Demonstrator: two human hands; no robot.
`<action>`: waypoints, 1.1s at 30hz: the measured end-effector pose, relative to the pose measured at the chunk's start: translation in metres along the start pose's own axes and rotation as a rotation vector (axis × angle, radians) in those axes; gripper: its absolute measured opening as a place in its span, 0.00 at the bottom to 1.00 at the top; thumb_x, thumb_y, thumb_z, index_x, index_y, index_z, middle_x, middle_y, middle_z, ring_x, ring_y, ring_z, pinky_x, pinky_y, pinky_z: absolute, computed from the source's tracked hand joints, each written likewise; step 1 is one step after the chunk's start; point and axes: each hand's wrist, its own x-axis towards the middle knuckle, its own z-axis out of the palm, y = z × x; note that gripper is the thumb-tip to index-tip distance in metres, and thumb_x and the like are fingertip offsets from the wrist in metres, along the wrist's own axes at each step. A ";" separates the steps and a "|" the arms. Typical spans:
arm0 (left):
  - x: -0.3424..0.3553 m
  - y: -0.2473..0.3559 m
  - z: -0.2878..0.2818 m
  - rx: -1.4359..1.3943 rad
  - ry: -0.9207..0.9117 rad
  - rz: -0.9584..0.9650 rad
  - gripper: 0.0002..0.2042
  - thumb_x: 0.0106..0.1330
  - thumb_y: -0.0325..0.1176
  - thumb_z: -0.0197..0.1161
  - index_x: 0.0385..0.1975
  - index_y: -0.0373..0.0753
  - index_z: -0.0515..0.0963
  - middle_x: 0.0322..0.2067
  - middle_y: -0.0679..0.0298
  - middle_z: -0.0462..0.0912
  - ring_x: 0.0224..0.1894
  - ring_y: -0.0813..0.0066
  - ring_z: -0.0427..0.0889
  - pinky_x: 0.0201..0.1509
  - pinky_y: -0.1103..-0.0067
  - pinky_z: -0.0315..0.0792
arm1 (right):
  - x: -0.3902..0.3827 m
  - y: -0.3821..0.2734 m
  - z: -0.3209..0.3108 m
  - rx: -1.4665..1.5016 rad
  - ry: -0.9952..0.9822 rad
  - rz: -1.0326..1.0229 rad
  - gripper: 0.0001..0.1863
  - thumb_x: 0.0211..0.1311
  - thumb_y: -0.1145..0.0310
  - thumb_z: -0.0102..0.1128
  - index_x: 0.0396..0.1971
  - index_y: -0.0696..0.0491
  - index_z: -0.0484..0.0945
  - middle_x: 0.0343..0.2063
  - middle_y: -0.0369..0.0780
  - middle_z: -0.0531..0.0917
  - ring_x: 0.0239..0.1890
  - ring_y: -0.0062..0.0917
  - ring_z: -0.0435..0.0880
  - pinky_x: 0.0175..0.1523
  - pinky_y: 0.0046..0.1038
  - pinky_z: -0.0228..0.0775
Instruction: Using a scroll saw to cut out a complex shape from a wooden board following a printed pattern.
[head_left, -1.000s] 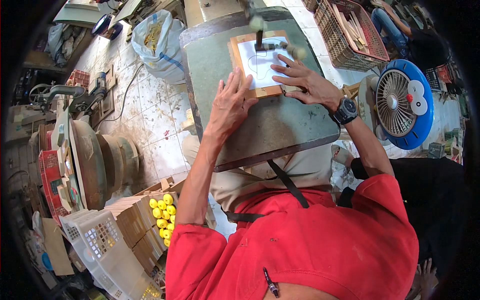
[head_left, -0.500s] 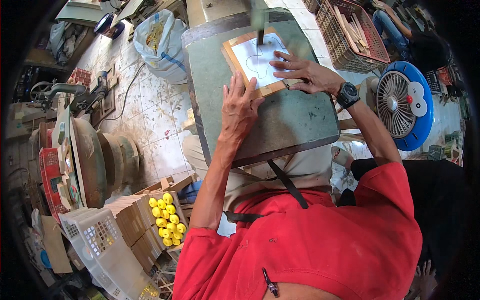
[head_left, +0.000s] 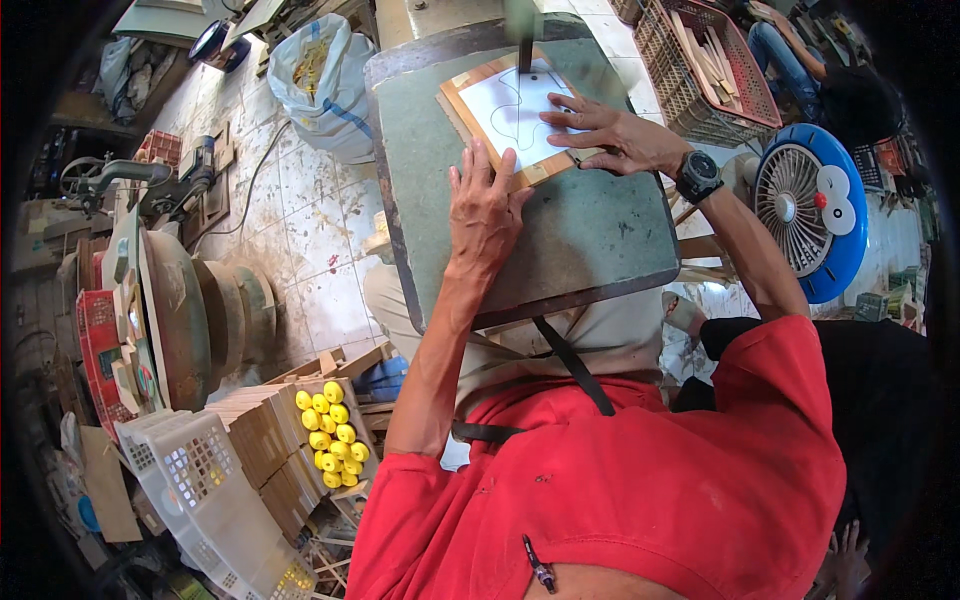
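Note:
A wooden board (head_left: 548, 172) with a white paper sheet (head_left: 505, 108) on top lies tilted on the green machine table (head_left: 560, 245). A curved outline is drawn on the paper. A narrow dark upright machine part (head_left: 525, 55) comes down at the board's far end; its lower tip's contact is too small to tell. My left hand (head_left: 485, 205) rests at the board's near left edge, fingers stretched out and the tips on it. My right hand (head_left: 625, 138) lies over the right side, fingers spread across the paper and the thumb by the board's edge.
A white sack (head_left: 325, 90) stands left of the table. On the right are a crate of wood strips (head_left: 700, 75), a blue fan (head_left: 815, 210) and another person (head_left: 790, 60). Lower left hold yellow round pieces (head_left: 335, 435), stacked wood blocks (head_left: 265, 450) and a white plastic crate (head_left: 205, 500).
The board has shifted and turned slightly under my hands, so the dark upright part now stands nearer the paper's far edge. Both hands have moved a little with it.

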 end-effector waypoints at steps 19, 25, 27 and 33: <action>0.014 -0.018 -0.012 -0.067 -0.099 0.086 0.29 0.62 0.38 0.71 0.65 0.48 0.73 0.69 0.41 0.63 0.72 0.44 0.63 0.71 0.49 0.59 | -0.007 0.002 0.012 -0.226 0.088 -0.015 0.34 0.66 0.41 0.53 0.69 0.39 0.68 0.74 0.34 0.62 0.78 0.34 0.51 0.80 0.49 0.40; 0.022 -0.027 -0.023 -0.079 -0.169 0.129 0.28 0.62 0.36 0.70 0.64 0.50 0.73 0.70 0.45 0.64 0.72 0.47 0.63 0.73 0.50 0.57 | -0.015 0.002 0.006 -0.239 0.017 -0.010 0.35 0.69 0.42 0.48 0.73 0.38 0.60 0.75 0.33 0.57 0.78 0.32 0.50 0.81 0.52 0.31; 0.025 -0.030 -0.026 -0.093 -0.184 0.144 0.28 0.62 0.35 0.70 0.64 0.50 0.73 0.70 0.46 0.64 0.72 0.47 0.64 0.73 0.51 0.57 | -0.017 0.003 0.003 -0.209 -0.003 -0.030 0.34 0.71 0.46 0.47 0.74 0.39 0.58 0.76 0.35 0.55 0.78 0.33 0.48 0.81 0.52 0.29; 0.030 -0.041 -0.032 -0.176 -0.179 0.202 0.25 0.58 0.31 0.72 0.58 0.46 0.78 0.65 0.49 0.70 0.68 0.49 0.69 0.71 0.50 0.61 | -0.019 -0.015 -0.003 -0.254 -0.109 -0.011 0.40 0.63 0.55 0.46 0.76 0.48 0.53 0.77 0.41 0.52 0.79 0.41 0.42 0.81 0.51 0.29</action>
